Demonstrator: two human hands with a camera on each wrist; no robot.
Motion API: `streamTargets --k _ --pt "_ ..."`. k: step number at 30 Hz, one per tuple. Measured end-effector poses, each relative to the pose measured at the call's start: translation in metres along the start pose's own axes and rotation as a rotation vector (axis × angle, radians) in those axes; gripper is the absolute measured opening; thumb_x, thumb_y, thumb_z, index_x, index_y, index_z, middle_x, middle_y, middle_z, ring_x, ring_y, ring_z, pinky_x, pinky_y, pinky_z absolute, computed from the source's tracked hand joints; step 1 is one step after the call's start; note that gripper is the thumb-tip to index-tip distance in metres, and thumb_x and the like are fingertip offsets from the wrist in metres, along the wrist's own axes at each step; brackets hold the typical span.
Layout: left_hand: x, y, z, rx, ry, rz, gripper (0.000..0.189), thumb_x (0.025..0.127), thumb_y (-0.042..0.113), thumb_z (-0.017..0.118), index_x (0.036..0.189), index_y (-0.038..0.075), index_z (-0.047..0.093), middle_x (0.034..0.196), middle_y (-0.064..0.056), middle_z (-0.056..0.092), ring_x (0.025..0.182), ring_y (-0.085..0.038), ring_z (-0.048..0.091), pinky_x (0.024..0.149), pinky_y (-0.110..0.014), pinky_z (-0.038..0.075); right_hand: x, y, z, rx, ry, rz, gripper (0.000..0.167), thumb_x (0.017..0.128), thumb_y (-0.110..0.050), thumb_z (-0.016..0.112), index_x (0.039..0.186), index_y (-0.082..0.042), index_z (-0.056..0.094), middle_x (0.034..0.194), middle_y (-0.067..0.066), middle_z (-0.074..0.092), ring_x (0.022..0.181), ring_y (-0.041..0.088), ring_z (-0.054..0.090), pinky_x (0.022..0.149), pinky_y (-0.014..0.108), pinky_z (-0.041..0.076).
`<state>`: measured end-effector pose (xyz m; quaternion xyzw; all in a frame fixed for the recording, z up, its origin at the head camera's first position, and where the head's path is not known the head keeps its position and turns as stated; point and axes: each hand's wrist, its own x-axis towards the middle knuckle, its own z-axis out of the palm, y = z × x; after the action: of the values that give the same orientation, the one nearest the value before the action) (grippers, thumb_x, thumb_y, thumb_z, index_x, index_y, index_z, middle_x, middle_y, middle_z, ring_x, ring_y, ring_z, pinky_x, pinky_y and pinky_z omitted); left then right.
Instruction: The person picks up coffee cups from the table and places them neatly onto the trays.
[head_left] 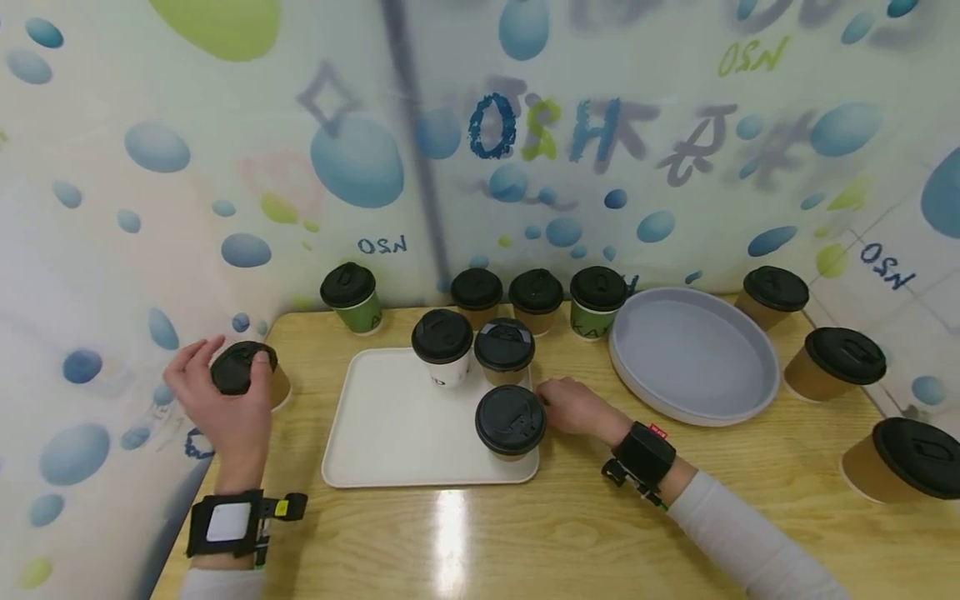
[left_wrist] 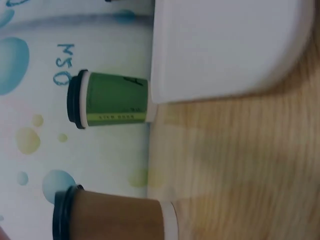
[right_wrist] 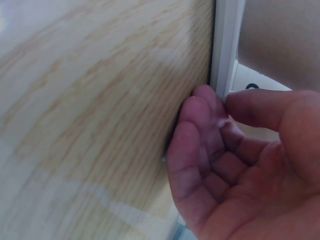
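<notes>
My left hand (head_left: 228, 400) is raised in front of a brown paper cup (head_left: 282, 388) with a black lid, thumb and fingers spread and overlapping the lid in the head view. In the left wrist view, the visible side of that cup's lid (left_wrist: 62, 215) shows no finger on it. My right hand (head_left: 577, 408) pinches the right rim of a white rectangular tray (head_left: 397, 442), its thumb above and its curled fingers (right_wrist: 185, 145) below the edge. Three lidded cups stand on the tray's right part: a white cup (head_left: 447, 372), a brown cup (head_left: 505, 350) and a nearer cup (head_left: 512, 421).
A green cup (head_left: 360, 315) stands behind the tray, and two brown cups and another green cup (head_left: 591, 320) line the back wall. A round grey tray (head_left: 693, 354) lies to the right. Several brown cups, one at the front (head_left: 877, 467), stand along the right edge.
</notes>
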<state>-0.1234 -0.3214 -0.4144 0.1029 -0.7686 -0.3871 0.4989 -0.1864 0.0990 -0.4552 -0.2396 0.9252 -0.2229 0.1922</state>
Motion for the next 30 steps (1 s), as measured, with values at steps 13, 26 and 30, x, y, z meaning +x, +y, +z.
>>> streamTargets --k 13,26,30 --pt "0.0 -0.035 -0.008 0.185 -0.218 -0.274 0.114 0.082 0.031 0.09 0.167 0.02 0.016 0.168 -0.008 0.008 0.154 -0.02 0.01 0.125 -0.041 0.016 0.0 -0.002 0.001 0.007 0.0 0.017 0.025 0.102 -0.015 0.062 0.078 -0.015 0.065 0.069 -0.004 0.05 0.063 0.014 0.048 0.062 0.029 0.035" --pt "0.0 -0.054 -0.005 0.189 -0.343 -0.39 0.108 0.085 0.03 0.085 0.166 0.021 0.013 0.165 -0.017 0.015 0.152 -0.034 0.018 0.125 -0.051 0.016 0.0 -0.001 0.002 -0.011 0.005 0.01 0.026 0.102 -0.014 0.062 0.076 -0.015 0.064 0.068 -0.004 0.05 0.063 0.014 0.047 0.063 0.029 0.035" --pt "0.002 -0.058 -0.005 0.216 -0.376 -0.43 0.105 0.087 0.031 0.083 0.165 0.022 0.013 0.165 -0.019 0.016 0.152 -0.037 0.02 0.124 -0.054 0.018 0.0 -0.001 0.002 -0.01 0.006 0.004 0.027 0.102 -0.013 0.062 0.075 -0.015 0.064 0.068 -0.005 0.049 0.062 0.014 0.046 0.062 0.029 0.034"
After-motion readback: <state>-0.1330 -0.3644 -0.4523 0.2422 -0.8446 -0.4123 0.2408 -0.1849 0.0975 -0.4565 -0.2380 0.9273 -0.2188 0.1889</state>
